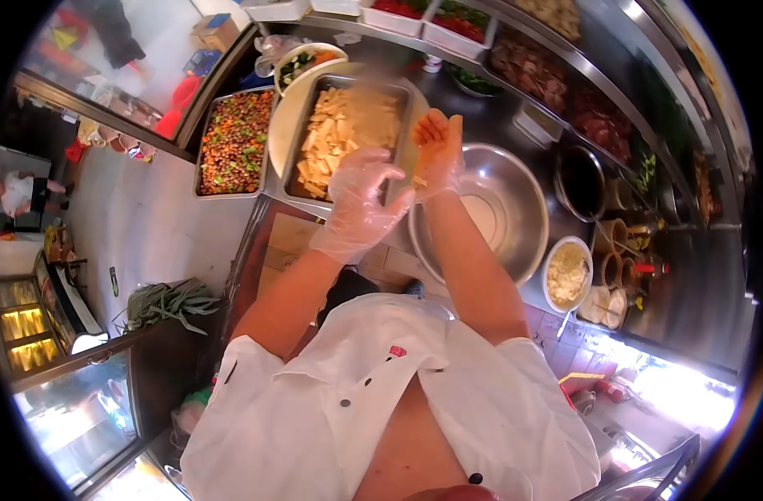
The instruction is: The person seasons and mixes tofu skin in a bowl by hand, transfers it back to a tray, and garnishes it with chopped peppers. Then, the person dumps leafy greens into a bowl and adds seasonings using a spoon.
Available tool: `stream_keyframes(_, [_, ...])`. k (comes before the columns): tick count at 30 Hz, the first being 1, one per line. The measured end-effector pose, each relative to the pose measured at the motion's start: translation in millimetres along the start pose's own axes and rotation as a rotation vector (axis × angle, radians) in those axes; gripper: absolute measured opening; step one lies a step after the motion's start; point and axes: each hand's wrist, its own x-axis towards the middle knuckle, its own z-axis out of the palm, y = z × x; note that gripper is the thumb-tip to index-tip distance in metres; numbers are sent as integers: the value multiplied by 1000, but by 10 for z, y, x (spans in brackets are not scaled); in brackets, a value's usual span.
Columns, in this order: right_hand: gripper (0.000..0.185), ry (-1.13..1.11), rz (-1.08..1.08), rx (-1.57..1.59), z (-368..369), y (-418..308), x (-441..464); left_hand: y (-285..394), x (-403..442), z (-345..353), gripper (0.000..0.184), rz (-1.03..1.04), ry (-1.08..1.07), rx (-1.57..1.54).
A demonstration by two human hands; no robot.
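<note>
My left hand (361, 204), in a clear plastic glove, is in front of a metal tray (291, 179) of pale yellow cut strips (330, 134). Its thumb and fingers are apart and reach toward my right wrist, with nothing visible between them. My right hand (438, 154) is raised palm up, its glove stained orange and its fingers loosely bent apart. A small yellow strip (420, 180) seems to lie at the edge of that glove. Below my right forearm stands a large steel bowl (523, 213), with some pale liquid at its bottom.
A tray of diced mixed food (235, 144) sits at the left, near a bowl of cut vegetables (310, 63). On the right are a pot of dark liquid (580, 184), a white bowl of minced pale food (568, 274) and seasoning jars. Shelved food containers (457, 33) line the back.
</note>
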Motion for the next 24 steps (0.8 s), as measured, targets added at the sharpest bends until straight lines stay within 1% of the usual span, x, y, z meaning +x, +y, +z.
stream_keyframes(3, [53,-2,1,-72,386,436,110,-267,186,-255,22,26,40,69])
stream_keyframes(4, [52,-18,-6,-104,526,528,93,-390,231,-324,18,-6,57,28])
stream_keyframes(6, [51,-55,-7,-140,746,687,112,-633,330,-485,17,15,23,54])
stream_keyframes(9, [52,-31,-29,-181,983,828,124,-949,453,-625,16,43,-12,53])
stream_keyframes(12, [52,17,-32,-202,1008,905,233,-1140,544,-708,15,19,-10,26])
stream_keyframes(14, [56,37,-33,-221,958,952,309,-1261,559,-703,15,-26,31,0])
stream_keyframes(15, [58,46,-28,-232,949,967,319,-1272,581,-692,15,-21,4,-31])
stream_keyframes(18, [52,94,-23,-204,996,1016,383,-1271,672,-692,15,-1,-55,-70])
stream_keyframes(20, [52,88,-31,-213,1042,1035,383,-1260,707,-678,15,18,-85,-46])
stream_keyframes(24, [52,74,-4,-226,1019,1091,416,-1386,684,-571,15,31,-56,-79])
